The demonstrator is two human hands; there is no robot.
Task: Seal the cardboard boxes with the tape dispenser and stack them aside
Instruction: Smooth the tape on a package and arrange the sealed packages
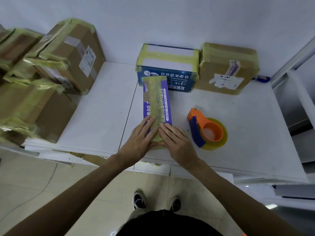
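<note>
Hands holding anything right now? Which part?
Nothing gripped. The left hand and right hand press flat on the taped near end of the purple box; the tape dispenser lies untouched beside it.

The single wide-angle camera sits on the person's head and looks forward and steeply down. The table (247, 133) is close below, the wall (170, 17) at 12 o'clock, the person's shoes (139, 200) at 6 o'clock.

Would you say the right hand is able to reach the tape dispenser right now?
Probably yes: the tape dispenser lies on the table just beside the right hand with nothing between them, and that hand only presses flat on the purple box.
</note>
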